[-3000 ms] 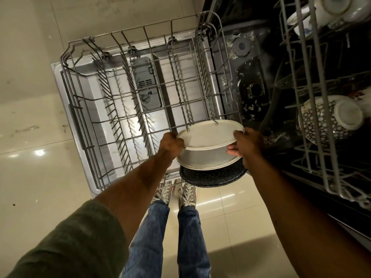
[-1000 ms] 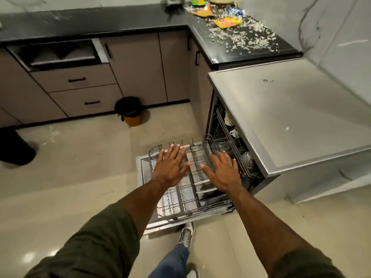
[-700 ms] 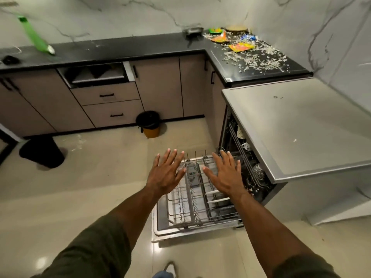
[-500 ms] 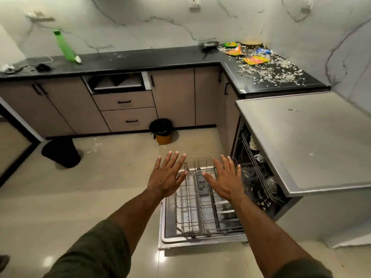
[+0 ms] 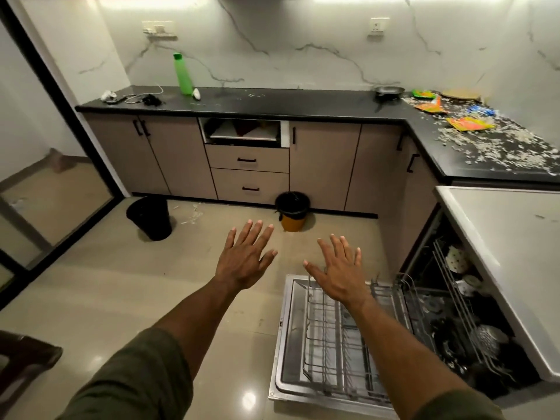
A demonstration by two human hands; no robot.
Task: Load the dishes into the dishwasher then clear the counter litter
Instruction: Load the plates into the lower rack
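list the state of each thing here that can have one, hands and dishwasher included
left hand: open, fingers spread, holding nothing
right hand: open, holding nothing
steel dishwasher door: folded down open
wire lower rack: pulled out
top cabinet drawer: open
green plastic bottle: upright, capped
black L-shaped counter: littered at the right end
orange bin with black liner: lidless

Green bottle (image 5: pixel 182 73), upright on the black counter's far left stretch, a small white object (image 5: pixel 196 93) just beside its base. Tangle of cables (image 5: pixel 133 98) further left. Two floor bins: black bin (image 5: pixel 149 217), freestanding; orange bin (image 5: pixel 292 211) (black liner over the rim) against the drawer unit (image 5: pixel 249 169). Wall sockets (image 5: pixel 158 27) above.
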